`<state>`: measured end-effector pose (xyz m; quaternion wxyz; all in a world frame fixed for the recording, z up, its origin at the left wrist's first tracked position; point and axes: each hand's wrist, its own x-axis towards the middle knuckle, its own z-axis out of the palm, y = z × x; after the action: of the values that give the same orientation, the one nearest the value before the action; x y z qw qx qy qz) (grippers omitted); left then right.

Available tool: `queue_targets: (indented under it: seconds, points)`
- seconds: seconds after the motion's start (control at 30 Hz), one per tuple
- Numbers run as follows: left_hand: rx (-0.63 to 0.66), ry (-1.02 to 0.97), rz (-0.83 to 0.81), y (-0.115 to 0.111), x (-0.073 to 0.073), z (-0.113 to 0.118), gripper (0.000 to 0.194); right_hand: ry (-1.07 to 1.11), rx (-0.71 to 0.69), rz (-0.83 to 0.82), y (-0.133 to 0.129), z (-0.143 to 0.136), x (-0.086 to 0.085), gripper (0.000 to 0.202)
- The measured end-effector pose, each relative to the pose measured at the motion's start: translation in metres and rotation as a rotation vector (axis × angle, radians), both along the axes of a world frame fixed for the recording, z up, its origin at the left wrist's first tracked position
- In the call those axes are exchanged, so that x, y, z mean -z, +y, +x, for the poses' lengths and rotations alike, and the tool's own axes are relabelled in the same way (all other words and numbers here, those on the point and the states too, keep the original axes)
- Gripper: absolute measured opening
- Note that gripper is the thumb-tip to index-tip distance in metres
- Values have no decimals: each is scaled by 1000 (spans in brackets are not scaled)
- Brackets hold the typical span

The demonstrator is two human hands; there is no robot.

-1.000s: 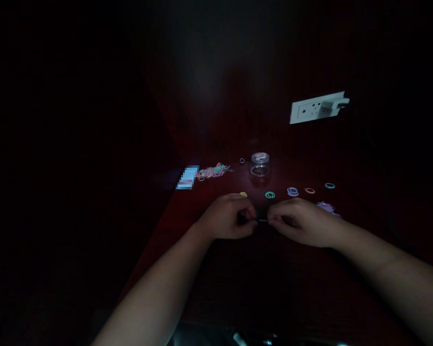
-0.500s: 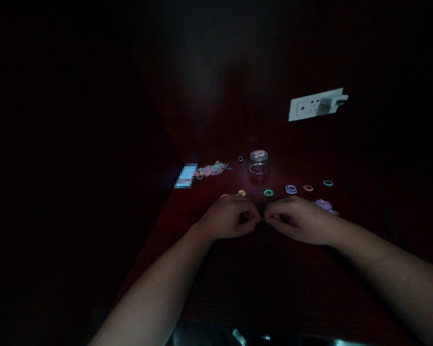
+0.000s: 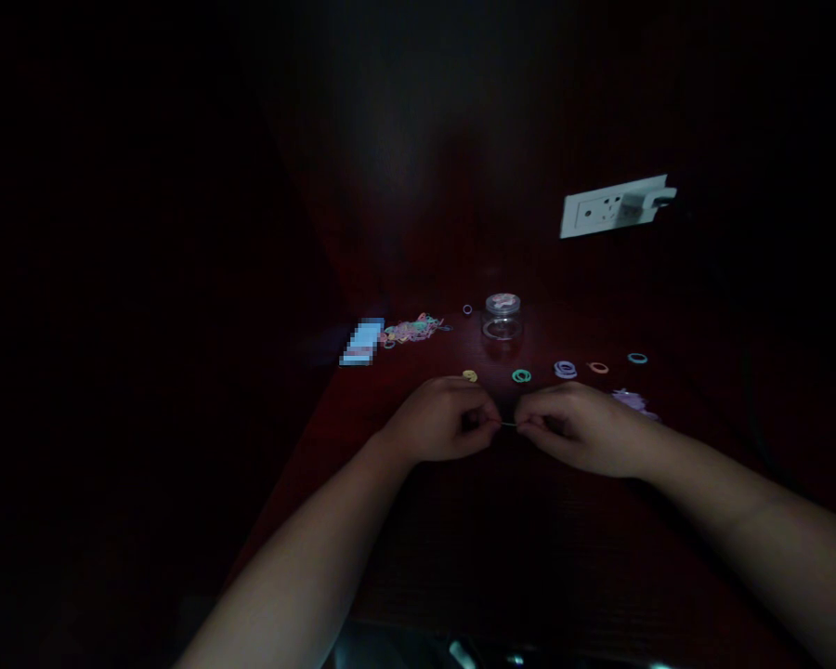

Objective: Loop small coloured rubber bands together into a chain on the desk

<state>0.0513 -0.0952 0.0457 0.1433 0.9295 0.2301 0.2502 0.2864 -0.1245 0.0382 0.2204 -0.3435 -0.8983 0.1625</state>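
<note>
Dark reddish-brown wood makes up the worktop [image 3: 460, 539], where the left hand [image 3: 450, 418] and right hand [image 3: 578, 427] pinch a thin, pale band [image 3: 508, 425] stretched between their fingertips. Just beyond them lie small yellow rings [image 3: 469, 376], green rings [image 3: 521, 376], lavender rings [image 3: 565, 370], an orange ring [image 3: 598, 368] and a blue ring [image 3: 637, 358]. Farther back, a clear lidded jar [image 3: 502, 321] stands upright, well apart from a lit, pixelated rectangle [image 3: 363, 342] beside a multicoloured heap of bands [image 3: 412, 331].
</note>
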Motion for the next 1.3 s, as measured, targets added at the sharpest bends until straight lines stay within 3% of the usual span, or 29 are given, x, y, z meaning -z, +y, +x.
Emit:
queue_targets:
  seconds: [0.43,1.3]
  points:
    - [-5,-13,9,-1,0,-1,7,19,60,-53,-3,0,-2,7]
    - [16,-17,5,0,1,0,7,24,33,-23,0,0,0,10]
